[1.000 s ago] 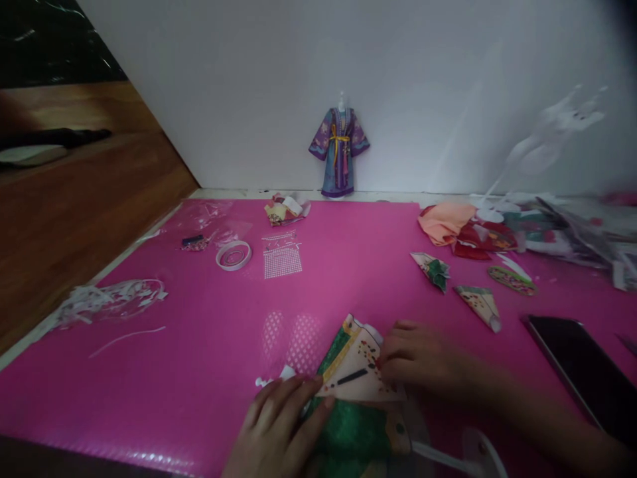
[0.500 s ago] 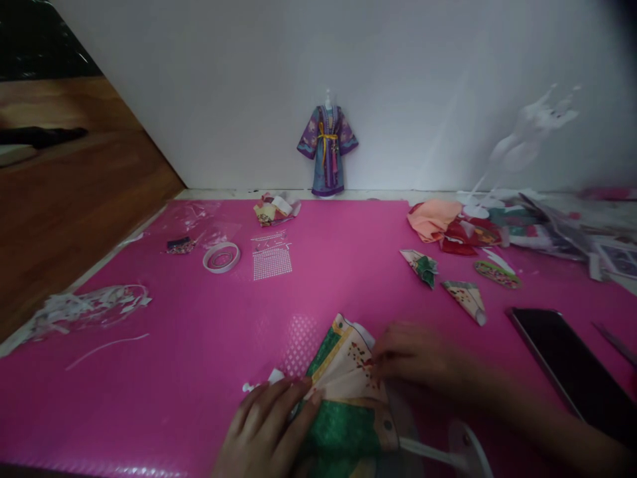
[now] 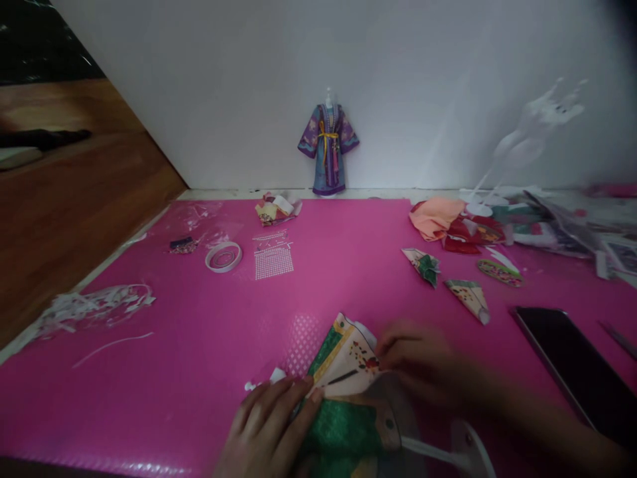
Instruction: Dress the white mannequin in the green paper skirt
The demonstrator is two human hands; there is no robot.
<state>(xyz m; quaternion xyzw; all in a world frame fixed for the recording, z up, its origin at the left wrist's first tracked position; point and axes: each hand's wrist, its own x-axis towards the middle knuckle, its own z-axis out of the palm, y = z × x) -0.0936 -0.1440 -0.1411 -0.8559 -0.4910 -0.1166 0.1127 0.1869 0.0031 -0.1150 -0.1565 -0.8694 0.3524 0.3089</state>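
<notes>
A small green and cream doll dress with printed flowers lies low in front of me, on a white doll stand. The stand's rod and round base stick out at the lower right, and its white neck shows at the left. Across the dress's upper part lies my left hand, fingers and thumb closed on the cloth. My right hand pinches the cream flap's right edge with bent fingers, slightly blurred. A thin dark slit shows in the flap between the hands. The dress's lower edge is cut off by the frame.
A dressed purple doll stand leans near the wall. Tape, a bead sheet and white scraps lie left on the pink mat. Folded sleeves, cloth pieces, a phone and scissors are right.
My right hand has shifted slightly right and lifted the flap's edge, so a dark slit now shows in the cloth. My left hand stays on the dress.
</notes>
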